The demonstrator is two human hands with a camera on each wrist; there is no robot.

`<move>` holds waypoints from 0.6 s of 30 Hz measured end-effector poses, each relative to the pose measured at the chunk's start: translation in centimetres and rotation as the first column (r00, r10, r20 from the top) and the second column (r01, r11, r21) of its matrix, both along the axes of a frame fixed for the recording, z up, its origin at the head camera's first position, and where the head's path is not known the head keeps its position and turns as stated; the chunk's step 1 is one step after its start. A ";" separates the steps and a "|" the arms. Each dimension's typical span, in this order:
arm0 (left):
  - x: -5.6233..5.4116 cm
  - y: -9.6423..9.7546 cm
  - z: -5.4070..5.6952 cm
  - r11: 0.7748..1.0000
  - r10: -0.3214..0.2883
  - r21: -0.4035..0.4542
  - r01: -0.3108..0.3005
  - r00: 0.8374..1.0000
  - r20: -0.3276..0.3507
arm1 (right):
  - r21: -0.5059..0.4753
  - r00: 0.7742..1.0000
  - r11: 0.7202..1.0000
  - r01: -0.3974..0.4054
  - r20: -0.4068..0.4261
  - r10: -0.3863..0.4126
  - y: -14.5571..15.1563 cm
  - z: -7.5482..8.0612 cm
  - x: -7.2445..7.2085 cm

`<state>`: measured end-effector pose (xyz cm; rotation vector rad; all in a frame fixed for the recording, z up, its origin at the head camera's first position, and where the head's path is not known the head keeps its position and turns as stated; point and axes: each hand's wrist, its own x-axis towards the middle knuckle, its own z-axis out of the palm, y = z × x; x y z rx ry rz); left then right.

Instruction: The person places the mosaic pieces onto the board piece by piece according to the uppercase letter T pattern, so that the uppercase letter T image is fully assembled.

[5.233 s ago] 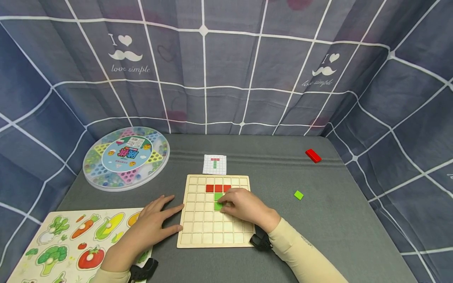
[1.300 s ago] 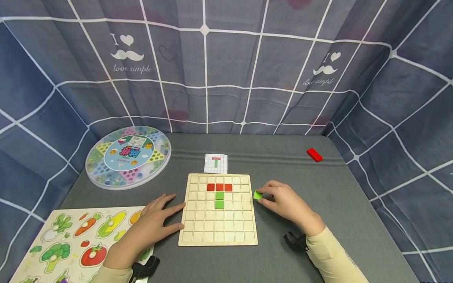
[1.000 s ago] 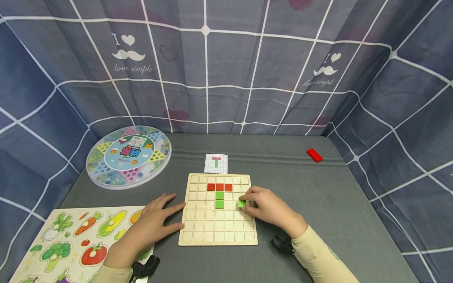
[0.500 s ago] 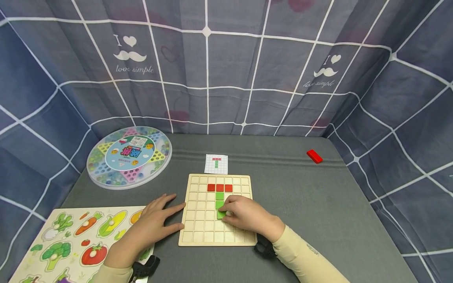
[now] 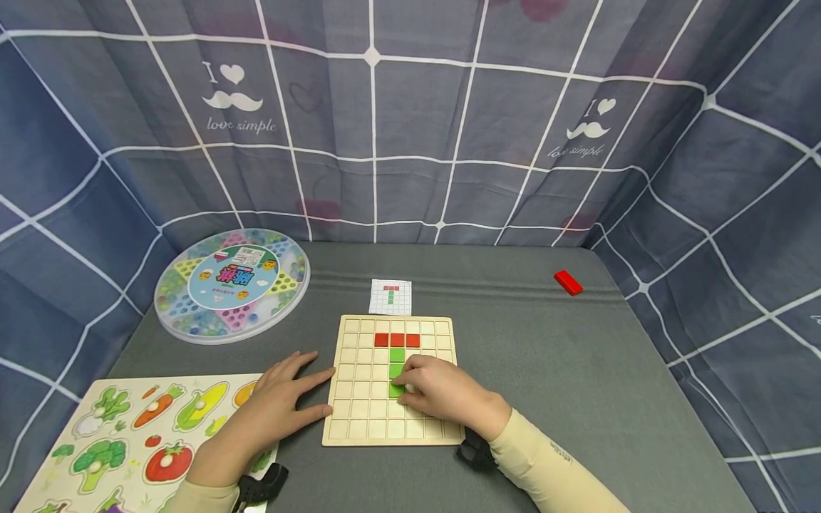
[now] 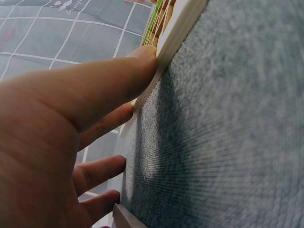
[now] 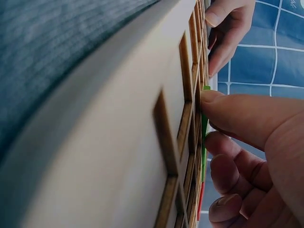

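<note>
A wooden grid board [image 5: 360,409] lies at the middle of the table. Three red tiles [image 5: 397,340] form a row near its top, and green tiles run down in a column below the middle red one. My right hand [image 5: 444,388] pinches the lowest green tile [image 5: 394,391] with thumb and fingertips, at its cell. In the right wrist view, the thumb rests on a green tile [image 7: 204,124] at the board's surface. My left hand [image 5: 277,400] lies with spread fingers, thumb and index touching the board's left edge. The left wrist view shows that thumb [image 6: 109,80] against the rim.
A small pattern card [image 5: 390,296] with a red and green T lies just behind the board. At the back left is a round game board [image 5: 232,285]. A vegetable puzzle board [image 5: 128,442] lies under the left forearm. A red block [image 5: 568,283] sits far right.
The lone green tile from the right of the table was picked up by my right hand and carried left onto the board, below the other green tiles. My left hand stayed put.
</note>
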<state>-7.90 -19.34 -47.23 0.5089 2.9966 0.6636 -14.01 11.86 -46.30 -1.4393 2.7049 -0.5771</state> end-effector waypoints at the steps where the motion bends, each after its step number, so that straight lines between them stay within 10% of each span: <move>1: 0.0 0.0 0.0 1.000 0.000 0.000 0.000 1.000 0.000 | -0.003 1.000 1.000 0.001 0.001 -0.001 0.0 0.0 0.0; 18: 0.0 0.0 0.2 1.000 -0.008 -0.027 0.009 1.000 0.008 | -0.046 0.998 0.998 0.042 0.046 -0.040 0.9 0.6 -0.5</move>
